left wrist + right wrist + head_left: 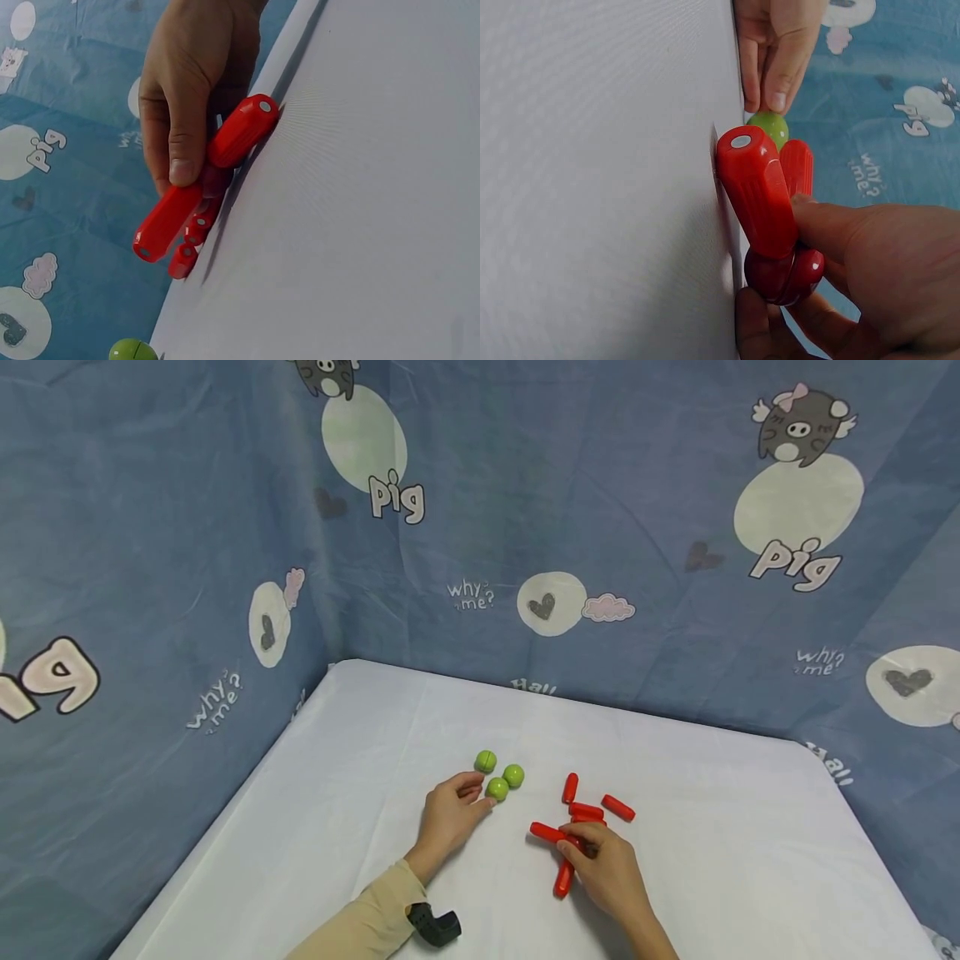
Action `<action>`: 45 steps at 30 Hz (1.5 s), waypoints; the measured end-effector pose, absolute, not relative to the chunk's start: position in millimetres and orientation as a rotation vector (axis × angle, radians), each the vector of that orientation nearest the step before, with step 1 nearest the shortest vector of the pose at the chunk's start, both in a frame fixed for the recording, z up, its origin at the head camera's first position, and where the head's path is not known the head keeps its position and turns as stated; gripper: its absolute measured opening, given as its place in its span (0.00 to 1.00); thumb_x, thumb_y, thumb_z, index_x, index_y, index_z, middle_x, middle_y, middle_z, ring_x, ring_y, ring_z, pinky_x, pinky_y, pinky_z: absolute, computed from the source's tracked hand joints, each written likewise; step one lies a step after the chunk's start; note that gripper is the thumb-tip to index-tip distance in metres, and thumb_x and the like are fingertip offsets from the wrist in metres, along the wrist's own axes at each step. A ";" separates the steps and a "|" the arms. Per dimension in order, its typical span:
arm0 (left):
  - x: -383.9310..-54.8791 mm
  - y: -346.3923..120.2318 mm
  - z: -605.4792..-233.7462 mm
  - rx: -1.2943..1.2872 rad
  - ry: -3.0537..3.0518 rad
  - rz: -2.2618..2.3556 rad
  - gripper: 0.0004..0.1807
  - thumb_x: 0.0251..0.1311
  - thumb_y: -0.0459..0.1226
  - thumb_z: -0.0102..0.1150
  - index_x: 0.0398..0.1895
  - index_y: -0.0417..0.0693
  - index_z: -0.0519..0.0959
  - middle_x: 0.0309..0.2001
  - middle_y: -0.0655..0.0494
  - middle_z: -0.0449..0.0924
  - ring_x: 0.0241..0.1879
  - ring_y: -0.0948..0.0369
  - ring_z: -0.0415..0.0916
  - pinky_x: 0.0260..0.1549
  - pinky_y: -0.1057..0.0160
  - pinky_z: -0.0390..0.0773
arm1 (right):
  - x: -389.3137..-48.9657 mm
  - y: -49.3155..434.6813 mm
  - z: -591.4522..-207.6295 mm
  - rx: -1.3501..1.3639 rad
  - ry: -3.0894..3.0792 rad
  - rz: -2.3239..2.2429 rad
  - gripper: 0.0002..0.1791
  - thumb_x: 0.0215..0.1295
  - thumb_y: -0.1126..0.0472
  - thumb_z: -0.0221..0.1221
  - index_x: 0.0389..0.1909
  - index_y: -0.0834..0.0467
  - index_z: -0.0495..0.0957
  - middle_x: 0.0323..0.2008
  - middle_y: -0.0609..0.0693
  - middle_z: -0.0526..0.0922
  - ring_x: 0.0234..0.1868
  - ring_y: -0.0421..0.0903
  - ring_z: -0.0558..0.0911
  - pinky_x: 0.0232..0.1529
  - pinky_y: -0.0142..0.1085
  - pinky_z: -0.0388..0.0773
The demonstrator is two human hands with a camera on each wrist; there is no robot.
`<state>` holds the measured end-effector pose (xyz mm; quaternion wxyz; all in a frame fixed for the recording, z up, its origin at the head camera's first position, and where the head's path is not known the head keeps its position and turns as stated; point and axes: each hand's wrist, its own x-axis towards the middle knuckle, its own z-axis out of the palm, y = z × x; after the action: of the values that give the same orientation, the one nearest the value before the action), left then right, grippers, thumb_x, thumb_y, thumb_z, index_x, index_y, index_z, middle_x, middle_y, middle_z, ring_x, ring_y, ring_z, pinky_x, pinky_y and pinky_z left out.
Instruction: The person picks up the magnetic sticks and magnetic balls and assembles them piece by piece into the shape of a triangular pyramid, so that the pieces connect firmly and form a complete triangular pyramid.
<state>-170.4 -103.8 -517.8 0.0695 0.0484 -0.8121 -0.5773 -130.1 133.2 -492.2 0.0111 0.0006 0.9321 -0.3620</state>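
Observation:
My right hand (603,864) pinches a red rod (546,832) between thumb and fingers. In the right wrist view, a dark red ball (784,277) touches the lower end of a ribbed red rod (754,187) with a silvery tip, just by the fingers. The held rod (166,225) and that nearer rod (244,131) meet around the ball in the left wrist view. My left hand (450,814) has loosely bent fingers right beside a green ball (497,789); whether they touch it I cannot tell. Two more green balls (513,776) lie close by.
Several other red rods (618,807) lie on the white table (712,843) beyond the right hand. Blue printed cloth (600,527) rises behind the table and at its left. A black strap piece (435,927) sits at the left wrist.

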 end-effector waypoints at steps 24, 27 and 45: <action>-176.6 -94.6 -517.4 0.137 -2.508 -1.631 0.23 0.55 0.37 0.75 0.55 0.43 0.84 0.54 0.45 0.86 0.53 0.52 0.86 0.50 0.58 0.85 | -129.9 133.4 -493.4 0.011 2.903 -1.138 0.13 0.61 0.59 0.72 0.47 0.48 0.88 0.50 0.50 0.86 0.48 0.46 0.81 0.51 0.44 0.85; -177.1 -94.0 -517.3 0.130 -2.501 -1.636 0.24 0.55 0.37 0.76 0.55 0.42 0.83 0.54 0.45 0.86 0.53 0.51 0.85 0.50 0.58 0.85 | -130.3 133.9 -493.0 0.009 2.911 -1.133 0.13 0.61 0.59 0.72 0.47 0.48 0.88 0.50 0.50 0.87 0.48 0.47 0.81 0.52 0.45 0.85; -180.8 -88.5 -517.8 0.108 -2.509 -1.600 0.24 0.53 0.37 0.77 0.54 0.42 0.84 0.53 0.44 0.86 0.51 0.52 0.86 0.50 0.58 0.85 | -129.9 133.3 -493.1 0.025 2.905 -1.144 0.13 0.61 0.59 0.72 0.47 0.48 0.88 0.50 0.50 0.87 0.48 0.47 0.81 0.51 0.45 0.85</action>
<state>-180.8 -88.5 -517.8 0.0818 0.0361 -0.8398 -0.5354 -129.9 133.3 -493.1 0.0096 0.0080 0.9304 -0.3664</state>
